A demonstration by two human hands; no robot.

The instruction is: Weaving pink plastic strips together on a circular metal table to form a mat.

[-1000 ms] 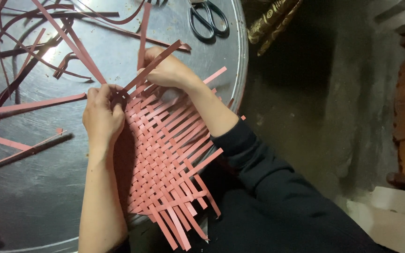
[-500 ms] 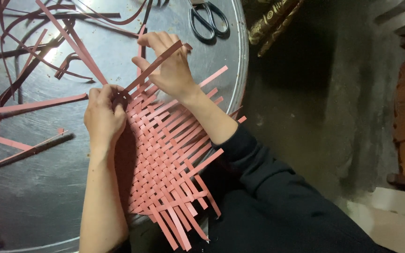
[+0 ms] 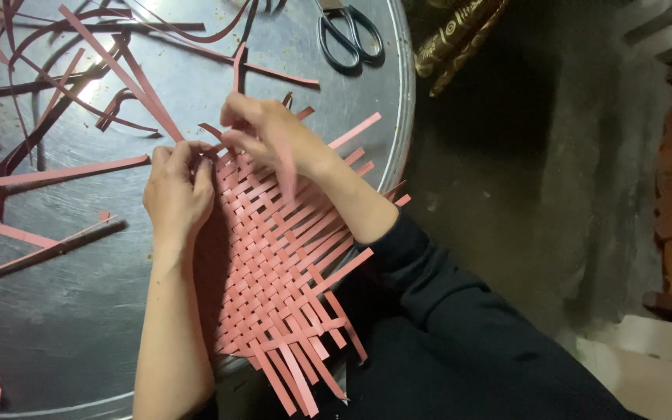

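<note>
Loose pink strips [image 3: 48, 175] lie scattered across the left part of the round metal counter [image 3: 79, 327], most running roughly left to right, well apart from the work.

The left hand [image 3: 176, 194] rests at the upper left corner of the woven mat [image 3: 274, 264]. Its fingers [image 3: 200, 167] are curled and pressed together, bearing down on the mat's corner, where they appear to pinch the ends of the strips; the exact strip held cannot be told, since the knuckles hide it.

The woven mat lies flat on the near edge of the counter, its lower end overhanging toward the person's lap. Its long axis runs from the upper left, under the hands, down to the lower right, where free strip ends fan out.

The right hand [image 3: 270, 132] sits just above and right of the left hand, over the mat's top edge. Its fingers [image 3: 235, 117] are bunched, thumb against forefinger, pinching what looks like a single strip end at that edge; motion blur leaves this uncertain. Both hands stand close together and touch the mat; the open weave edge lies directly beneath the right fingers, making the right hand the nearer one to it.

Scissors [image 3: 348, 35] lie at the counter's far edge, right of both hands and apart from them.
</note>
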